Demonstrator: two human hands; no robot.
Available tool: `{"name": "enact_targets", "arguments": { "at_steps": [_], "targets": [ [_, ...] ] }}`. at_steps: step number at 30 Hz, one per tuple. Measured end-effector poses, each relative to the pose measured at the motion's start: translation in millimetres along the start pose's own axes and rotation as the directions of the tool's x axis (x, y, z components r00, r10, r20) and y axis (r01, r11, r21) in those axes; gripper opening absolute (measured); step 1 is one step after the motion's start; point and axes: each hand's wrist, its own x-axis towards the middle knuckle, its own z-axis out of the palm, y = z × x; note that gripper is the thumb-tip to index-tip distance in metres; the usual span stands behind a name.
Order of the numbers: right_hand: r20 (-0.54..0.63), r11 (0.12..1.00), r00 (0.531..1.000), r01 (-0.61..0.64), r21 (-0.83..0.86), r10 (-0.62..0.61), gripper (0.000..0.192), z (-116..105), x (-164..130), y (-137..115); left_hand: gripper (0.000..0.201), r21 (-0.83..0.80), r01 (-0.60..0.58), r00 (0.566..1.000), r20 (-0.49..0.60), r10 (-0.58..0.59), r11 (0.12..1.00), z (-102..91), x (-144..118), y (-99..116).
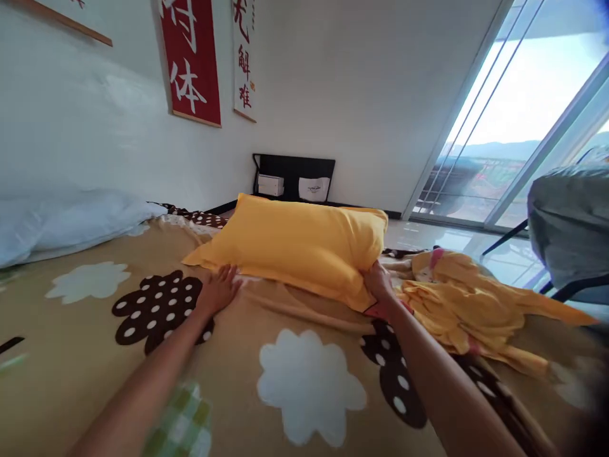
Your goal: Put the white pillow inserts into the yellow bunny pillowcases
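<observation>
Left hand (219,289) fingers flat on blanket (238,381), right hand (379,284) fingers gripping yellow pillow (295,244)

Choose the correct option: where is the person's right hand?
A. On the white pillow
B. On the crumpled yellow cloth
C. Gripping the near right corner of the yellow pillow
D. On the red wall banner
C: the right hand closes on the lower right corner of the yellow pillow, while the left hand lies flat on the blanket.

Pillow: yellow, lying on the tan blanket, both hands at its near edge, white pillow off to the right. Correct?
Not quite. The head view shows the white pillow on the left, by the wall. The rest holds: yellow pillow on the blanket, left hand and right hand at its near edge.
</observation>
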Motion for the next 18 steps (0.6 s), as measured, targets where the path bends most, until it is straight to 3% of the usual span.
{"name": "enact_targets", "arguments": {
  "at_steps": [2,5,8,11,16,18],
  "targets": [
    [0.033,0.998,0.998,-0.059,-0.036,0.060,0.040,18.9,-6.7,9.2,0.051,0.024,-0.016,0.996,0.088,0.014,1.000,32.0,-9.6,-10.7],
    [0.017,0.993,0.996,-0.081,-0.089,0.083,0.042,15.1,3.4,15.5,0.051,0.072,-0.042,0.994,0.108,0.034,0.997,47.0,-7.0,-21.3],
    [-0.026,0.990,0.997,-0.069,-0.120,0.067,0.050,-1.7,16.5,14.8,0.049,0.072,-0.054,0.995,0.087,0.048,0.996,43.0,-3.1,-23.7],
    [-0.024,0.983,0.999,-0.041,-0.178,0.037,0.057,-17.5,8.7,28.1,0.044,0.136,-0.067,0.996,0.067,0.059,0.988,37.9,-8.6,-20.2],
    [-0.032,0.926,0.998,-0.057,-0.373,0.049,0.060,-55.3,-42.7,103.5,0.045,0.311,-0.096,0.995,0.051,0.084,0.946,29.9,-23.5,-7.3],
    [-0.027,0.882,0.985,-0.162,-0.443,0.168,0.063,-74.9,-63.0,131.0,0.045,0.300,-0.123,0.991,0.078,0.105,0.946,24.6,-31.2,-1.9]
  ]
}}
